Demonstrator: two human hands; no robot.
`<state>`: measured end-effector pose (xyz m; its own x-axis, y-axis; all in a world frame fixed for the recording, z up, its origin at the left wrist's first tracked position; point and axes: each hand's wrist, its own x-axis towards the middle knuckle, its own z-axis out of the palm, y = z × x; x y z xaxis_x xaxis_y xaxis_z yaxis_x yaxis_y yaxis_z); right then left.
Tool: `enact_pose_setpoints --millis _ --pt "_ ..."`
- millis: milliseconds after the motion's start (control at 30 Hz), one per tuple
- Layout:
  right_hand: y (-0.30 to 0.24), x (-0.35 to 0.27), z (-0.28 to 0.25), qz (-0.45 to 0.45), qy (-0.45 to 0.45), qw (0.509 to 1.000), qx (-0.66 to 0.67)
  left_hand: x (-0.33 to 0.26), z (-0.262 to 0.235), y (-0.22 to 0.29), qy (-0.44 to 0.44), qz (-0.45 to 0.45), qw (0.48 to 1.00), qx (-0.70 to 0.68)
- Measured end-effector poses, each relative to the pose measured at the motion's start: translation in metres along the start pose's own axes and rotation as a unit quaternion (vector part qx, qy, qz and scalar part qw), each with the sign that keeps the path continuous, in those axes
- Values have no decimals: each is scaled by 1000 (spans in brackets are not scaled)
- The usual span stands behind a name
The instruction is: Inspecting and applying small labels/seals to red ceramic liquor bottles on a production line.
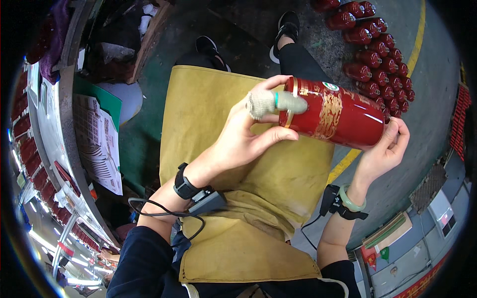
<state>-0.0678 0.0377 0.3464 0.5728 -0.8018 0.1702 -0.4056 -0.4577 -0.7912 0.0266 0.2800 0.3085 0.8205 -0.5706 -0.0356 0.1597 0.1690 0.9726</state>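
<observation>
A glossy red cylindrical bottle [350,115] with gold patterns and a gold band lies sideways in front of me, above my yellow apron [208,119]. My left hand [248,119] grips its left end, thumb below and fingers across the band. One or more of those fingers wear a pale knitted cover with a green ring. At the other end, my right hand [390,146] pinches close against the bottle with thumb and bent fingers. What lies between those right fingertips is hidden. Both wrists carry black straps with small devices and cables, and a pale green bangle [352,197] circles the right one.
Many similar red bottles [370,58] lie stacked at the far right, beside a yellow floor line [420,35]. Along the left runs a curved metal-edged bench [79,164] with rows of red pieces. Printed sheets [99,144] hang there. Grey cabinets [407,253] stand lower right.
</observation>
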Motion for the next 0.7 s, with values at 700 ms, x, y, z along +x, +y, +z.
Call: enact_pose_setpoints --millis 700 --pt "9 28 -22 25 -263 913 311 34 -22 12 -93 -117 989 -19"
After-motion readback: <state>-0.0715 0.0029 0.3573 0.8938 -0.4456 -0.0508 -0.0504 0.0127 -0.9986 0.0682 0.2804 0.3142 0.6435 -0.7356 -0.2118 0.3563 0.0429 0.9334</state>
